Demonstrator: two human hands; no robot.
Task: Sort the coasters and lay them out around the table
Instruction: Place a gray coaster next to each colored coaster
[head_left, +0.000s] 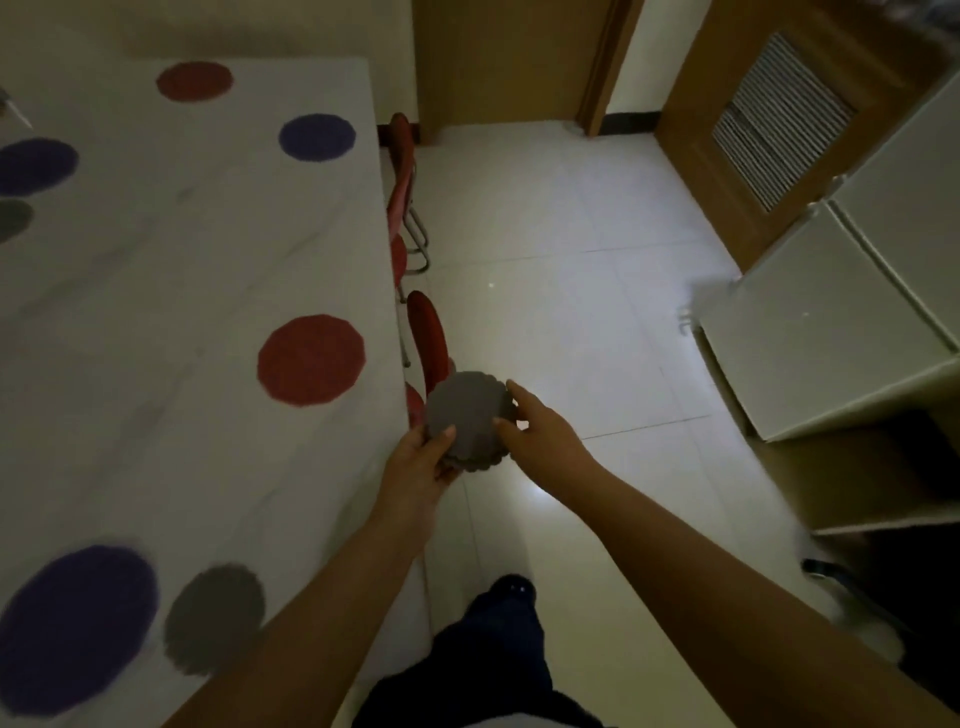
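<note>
The left hand (415, 470) is gripping the grey coaster stack (470, 415) just off the table (182, 312) edge, thumb clamped on top. The right hand's (540, 431) fingers are pinching the stack's right rim, seemingly peeling one off. The next move is likely calling for a free spot near the red coaster (310, 359).

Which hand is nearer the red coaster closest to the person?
Left. The left hand is at the table edge, right of the red coaster; the right hand is farther right, over the floor.
</note>
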